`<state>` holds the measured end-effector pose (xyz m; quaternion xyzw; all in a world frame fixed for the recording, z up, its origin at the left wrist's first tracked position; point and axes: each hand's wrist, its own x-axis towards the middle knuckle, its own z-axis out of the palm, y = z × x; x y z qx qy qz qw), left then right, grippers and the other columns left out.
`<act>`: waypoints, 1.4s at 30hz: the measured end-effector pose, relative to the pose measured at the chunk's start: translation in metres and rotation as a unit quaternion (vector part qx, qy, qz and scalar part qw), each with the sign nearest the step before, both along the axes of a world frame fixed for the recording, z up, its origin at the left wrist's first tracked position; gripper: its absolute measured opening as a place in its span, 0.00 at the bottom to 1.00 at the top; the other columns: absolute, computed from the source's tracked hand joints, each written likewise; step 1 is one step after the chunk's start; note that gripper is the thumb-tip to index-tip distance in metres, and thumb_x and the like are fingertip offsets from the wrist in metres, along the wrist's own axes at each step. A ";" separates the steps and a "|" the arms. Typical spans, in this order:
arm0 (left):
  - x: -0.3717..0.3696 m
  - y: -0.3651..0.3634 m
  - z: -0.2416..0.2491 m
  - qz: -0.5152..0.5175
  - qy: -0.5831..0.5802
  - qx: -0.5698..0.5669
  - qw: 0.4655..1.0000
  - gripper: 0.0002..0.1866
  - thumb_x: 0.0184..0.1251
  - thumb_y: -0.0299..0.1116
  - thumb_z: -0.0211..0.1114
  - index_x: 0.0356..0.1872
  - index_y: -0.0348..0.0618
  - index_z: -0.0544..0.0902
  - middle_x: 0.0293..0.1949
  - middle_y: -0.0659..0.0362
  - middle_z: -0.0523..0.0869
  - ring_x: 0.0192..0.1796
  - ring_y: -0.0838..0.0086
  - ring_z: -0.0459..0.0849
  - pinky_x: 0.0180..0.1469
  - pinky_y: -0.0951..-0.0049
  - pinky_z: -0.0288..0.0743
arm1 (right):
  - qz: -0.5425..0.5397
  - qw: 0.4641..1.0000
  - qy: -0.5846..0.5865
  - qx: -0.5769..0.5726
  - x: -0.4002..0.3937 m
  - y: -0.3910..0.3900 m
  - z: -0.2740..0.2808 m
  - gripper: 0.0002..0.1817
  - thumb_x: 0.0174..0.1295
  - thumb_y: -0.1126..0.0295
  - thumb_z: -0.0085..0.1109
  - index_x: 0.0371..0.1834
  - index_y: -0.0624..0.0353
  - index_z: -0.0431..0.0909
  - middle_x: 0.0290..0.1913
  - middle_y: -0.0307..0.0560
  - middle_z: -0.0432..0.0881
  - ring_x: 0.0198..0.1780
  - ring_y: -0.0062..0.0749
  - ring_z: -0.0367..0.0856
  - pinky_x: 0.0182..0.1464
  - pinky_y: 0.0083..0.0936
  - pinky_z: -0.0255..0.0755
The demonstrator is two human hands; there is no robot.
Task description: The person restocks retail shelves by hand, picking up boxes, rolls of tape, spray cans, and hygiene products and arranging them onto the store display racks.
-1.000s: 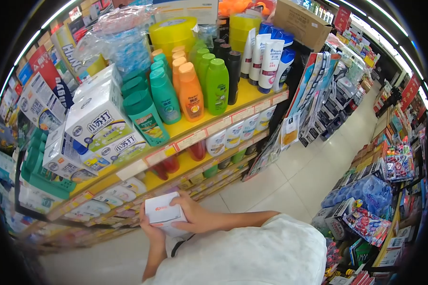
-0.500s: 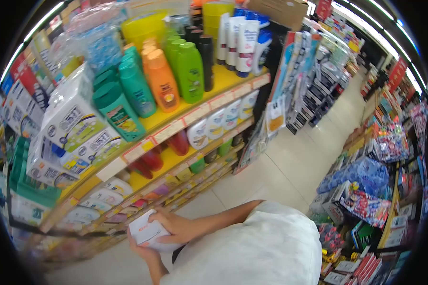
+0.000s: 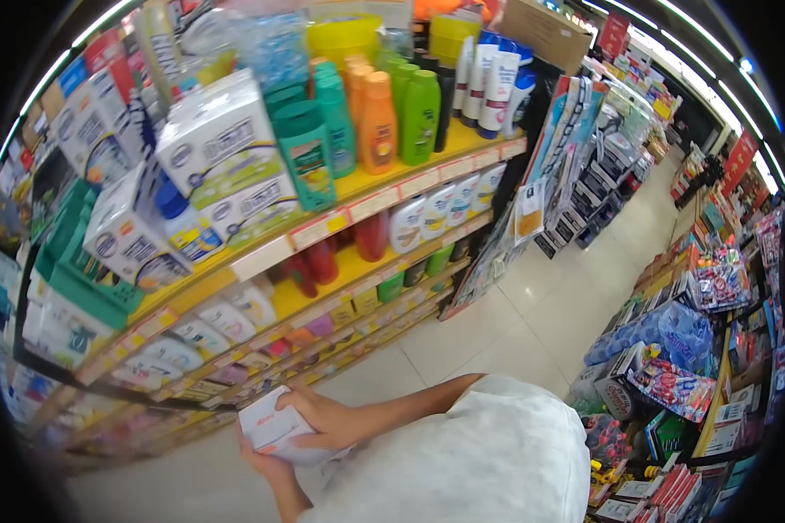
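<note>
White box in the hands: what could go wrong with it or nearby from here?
The white box is held in the air by the left hand and right hand, so it might fall to the floor if they loosen. The front teal bottle stands near the yellow shelf's edge; a bump could tip it.

White box [image 3: 275, 424] lower in view than at first, blue-capped bottle [image 3: 187, 228] more fully showing
</note>
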<state>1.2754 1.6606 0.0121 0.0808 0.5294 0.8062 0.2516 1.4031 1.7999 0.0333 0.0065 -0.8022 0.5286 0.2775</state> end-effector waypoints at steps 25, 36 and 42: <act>-0.200 -0.322 -0.004 -0.007 0.207 -0.053 0.977 0.57 0.57 0.49 0.76 0.81 0.35 0.51 0.69 0.46 0.73 0.68 0.58 0.75 0.70 0.58 0.67 | 0.137 0.934 -0.026 -0.329 -0.278 -0.252 -0.010 0.24 0.67 0.69 0.59 0.64 0.51 0.62 0.57 0.47 0.70 0.59 0.31 0.69 0.62 0.34 0.68; -0.276 -0.402 -0.028 0.012 0.125 -0.125 0.984 0.55 0.53 0.32 0.80 0.78 0.33 0.53 0.69 0.45 0.71 0.70 0.59 0.73 0.71 0.57 0.69 | 0.201 0.875 -0.102 -0.428 -0.420 -0.321 -0.019 0.22 0.71 0.71 0.54 0.66 0.50 0.60 0.55 0.50 0.77 0.54 0.29 0.76 0.58 0.29 0.72; -0.353 -0.453 -0.021 0.072 0.109 -0.136 0.982 0.53 0.55 0.34 0.79 0.77 0.33 0.53 0.68 0.45 0.72 0.69 0.59 0.75 0.71 0.57 0.68 | 0.262 0.849 -0.130 -0.440 -0.534 -0.372 -0.028 0.23 0.71 0.69 0.53 0.66 0.51 0.60 0.57 0.51 0.74 0.57 0.30 0.73 0.61 0.31 0.70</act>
